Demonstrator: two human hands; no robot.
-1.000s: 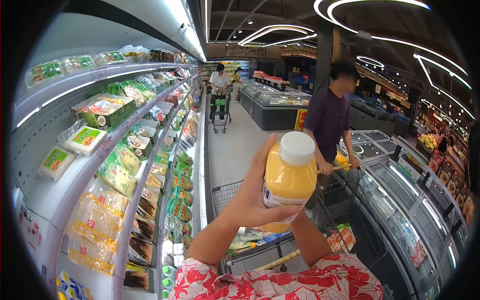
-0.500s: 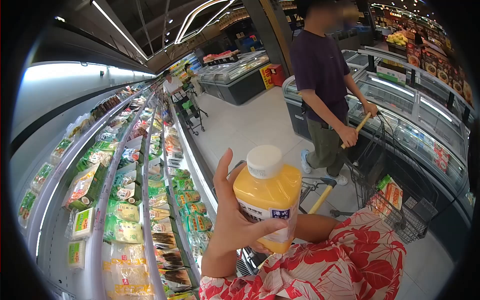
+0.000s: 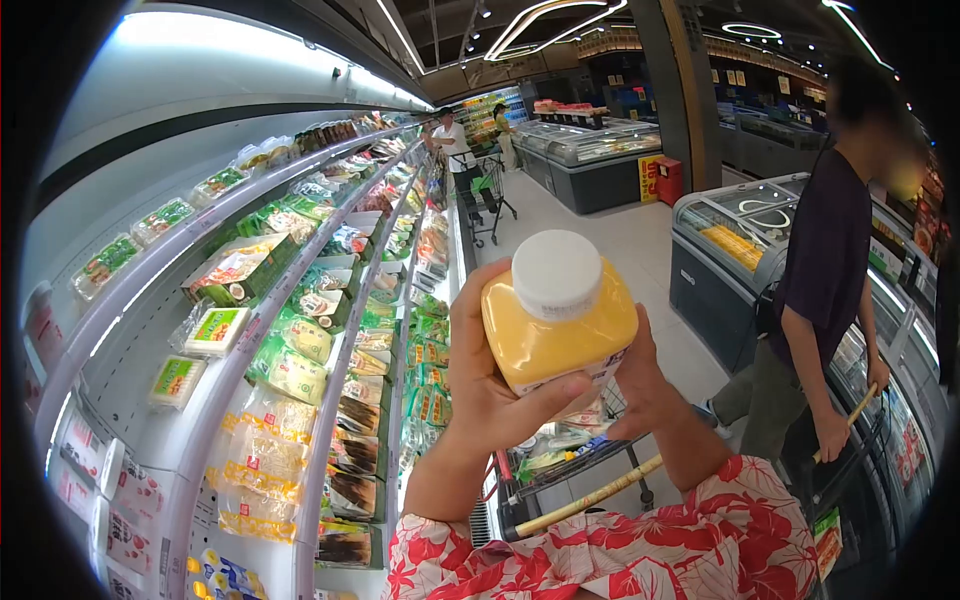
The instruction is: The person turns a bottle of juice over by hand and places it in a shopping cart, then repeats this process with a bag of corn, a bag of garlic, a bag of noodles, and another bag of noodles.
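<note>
A plastic bottle of yellow drink [image 3: 540,345] with a white cap [image 3: 557,272] is upright and tipped slightly in front of me. My left hand [image 3: 490,385] is wrapped around its left side, thumb across the front. Against the bottle's right side, my right hand [image 3: 650,385] is curved, with its fingers partly hidden behind. Most of the label is turned down and out of sight. Below my hands stands a shopping cart with a yellowish handle [image 3: 590,495], and packaged goods [image 3: 560,445] lie inside it.
On the left runs a chilled shelf [image 3: 215,420] of packaged foods. At the right a person in a dark shirt [image 3: 825,240] grips another cart's handle [image 3: 850,420]. Glass-topped freezers [image 3: 725,285] line the aisle. Farther back, a person in white [image 3: 455,145] stands by a cart [image 3: 487,195].
My view has swung left, showing more shelf. My right hand has come up to the bottle's right side, and the label has turned away. The person in the dark shirt appears farther right.
</note>
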